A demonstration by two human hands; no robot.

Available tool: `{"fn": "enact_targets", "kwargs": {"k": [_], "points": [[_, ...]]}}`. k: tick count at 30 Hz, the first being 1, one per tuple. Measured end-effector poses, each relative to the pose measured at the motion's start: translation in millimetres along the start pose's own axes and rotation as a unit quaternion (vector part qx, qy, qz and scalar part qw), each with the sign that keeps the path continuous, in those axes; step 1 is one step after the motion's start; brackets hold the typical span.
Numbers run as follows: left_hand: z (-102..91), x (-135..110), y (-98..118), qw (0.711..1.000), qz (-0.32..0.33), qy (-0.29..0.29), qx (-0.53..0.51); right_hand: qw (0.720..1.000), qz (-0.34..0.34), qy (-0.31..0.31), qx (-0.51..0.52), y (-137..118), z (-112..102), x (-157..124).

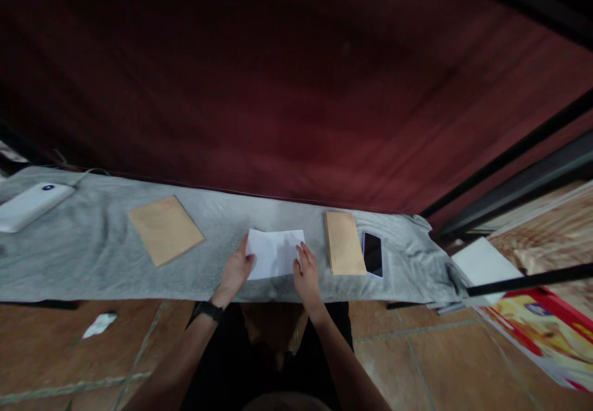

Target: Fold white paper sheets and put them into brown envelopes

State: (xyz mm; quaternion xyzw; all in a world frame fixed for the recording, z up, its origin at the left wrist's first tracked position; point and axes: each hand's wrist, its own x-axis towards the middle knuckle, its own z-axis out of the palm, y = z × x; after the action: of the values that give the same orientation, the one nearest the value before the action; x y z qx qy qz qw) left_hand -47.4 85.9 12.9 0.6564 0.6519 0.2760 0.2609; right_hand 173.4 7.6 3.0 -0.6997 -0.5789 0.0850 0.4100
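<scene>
A white sheet of paper point(273, 254) lies at the front of the cloth-covered table, between my two hands. My left hand point(238, 267) grips its left edge, thumb on top and the other fingers mostly hidden beneath. At the right edge, my right hand point(306, 273) rests on the paper with its fingers slightly apart. To the left lies a flat brown envelope point(165, 228), turned at an angle. On the right, a stack of brown envelopes point(345, 243) sits beside a dark-screened smartphone point(373, 254).
A grey plush cloth point(222, 213) covers the narrow table. A white device with a cable point(37, 204) lies at the far left. Dark red fabric point(296, 102) hangs behind. A colourful box point(546, 330) is at lower right, and a white scrap point(99, 324) lies on the tiled floor.
</scene>
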Motion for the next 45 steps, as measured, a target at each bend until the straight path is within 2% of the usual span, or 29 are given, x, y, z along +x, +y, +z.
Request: {"fn": "enact_targets", "kwargs": {"k": [3, 5, 7, 8, 10, 12, 14, 17, 25, 33, 38, 41, 45], "points": [[-2.4, -1, 7, 0.997, 0.017, -0.001, 0.069, 0.985, -0.116, -0.111, -0.068, -15, 6, -1], [-1.8, -7, 15, 0.991, 0.048, 0.044, 0.112, 0.969, -0.157, -0.160, -0.104, -23, 13, -3], [5.1, -18, 24, 0.980, 0.103, 0.090, 0.147, 0.961, -0.165, -0.184, -0.127, -28, 18, -5], [11.4, -25, 29, 0.975, 0.141, 0.087, 0.150, 0.958, -0.164, -0.191, -0.134, -29, 20, -6], [28.4, -38, 35, 0.966, 0.211, 0.033, 0.143, 0.955, -0.164, -0.204, -0.142, -29, 21, -8], [46.2, -49, 39, 0.962, 0.237, -0.010, 0.138, 0.950, -0.170, -0.213, -0.149, -28, 21, -10], [58.7, -56, 40, 0.962, 0.232, -0.022, 0.142, 0.947, -0.175, -0.215, -0.160, -25, 20, -11], [61.3, -59, 35, 0.961, 0.222, -0.017, 0.162, 0.948, -0.169, -0.204, -0.177, -20, 19, -12], [33.3, -55, 6, 0.953, 0.212, 0.057, 0.210, 0.956, -0.137, -0.136, -0.219, -2, 12, -11], [19.6, -50, -13, 0.953, 0.177, 0.103, 0.226, 0.961, -0.124, -0.099, -0.225, 17, 0, -13], [21.3, -46, 1, 0.949, 0.185, 0.106, 0.232, 0.967, -0.111, -0.085, -0.212, 13, -1, -8], [30.0, -40, 20, 0.944, 0.221, 0.065, 0.237, 0.970, -0.117, -0.090, -0.194, 2, 7, 0], [47.5, -24, 35, 0.933, 0.260, -0.009, 0.250, 0.965, -0.149, -0.143, -0.163, -15, 27, 18]]}}
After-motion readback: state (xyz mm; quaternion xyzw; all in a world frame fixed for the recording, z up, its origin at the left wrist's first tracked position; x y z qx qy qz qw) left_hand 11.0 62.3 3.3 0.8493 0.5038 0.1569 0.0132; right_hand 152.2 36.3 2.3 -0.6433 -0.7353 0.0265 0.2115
